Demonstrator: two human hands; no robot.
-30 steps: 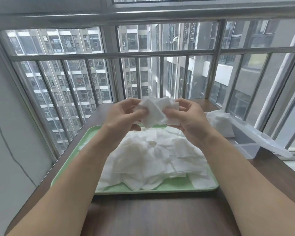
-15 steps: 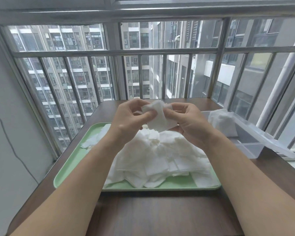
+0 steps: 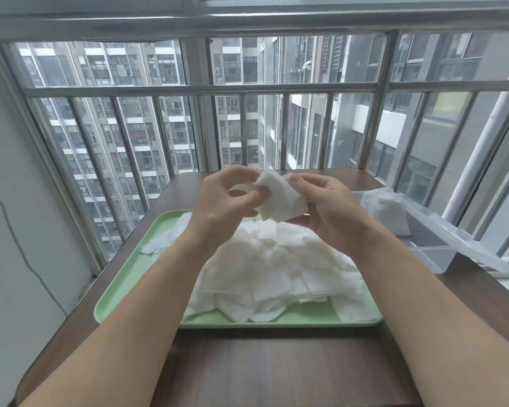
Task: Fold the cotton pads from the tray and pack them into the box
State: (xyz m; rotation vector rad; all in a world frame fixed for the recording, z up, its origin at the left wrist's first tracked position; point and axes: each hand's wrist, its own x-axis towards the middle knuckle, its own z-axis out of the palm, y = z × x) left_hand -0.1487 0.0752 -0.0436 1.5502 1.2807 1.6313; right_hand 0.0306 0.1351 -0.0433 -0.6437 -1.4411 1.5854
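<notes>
A white cotton pad [image 3: 279, 198], folded small, is held in the air between both hands above the tray. My left hand [image 3: 227, 201] pinches its left edge with thumb and fingers. My right hand [image 3: 323, 207] grips its right side and cradles it from below. Under them a big heap of loose white cotton pads [image 3: 276, 274] fills the light green tray [image 3: 121, 292]. To the right stands the clear plastic box [image 3: 432, 248] with a stack of folded pads [image 3: 385, 207] inside.
The box's clear lid [image 3: 465, 245] hangs open to the right, toward the window sill. A few stray pads [image 3: 165, 239] lie at the tray's far left. The dark wooden table [image 3: 276, 368] ends at a barred window [image 3: 247, 89]; a white wall stands on the left.
The pad between my hands has been folded smaller and more compact. Both hands have stayed above the tray, drawn a little closer together.
</notes>
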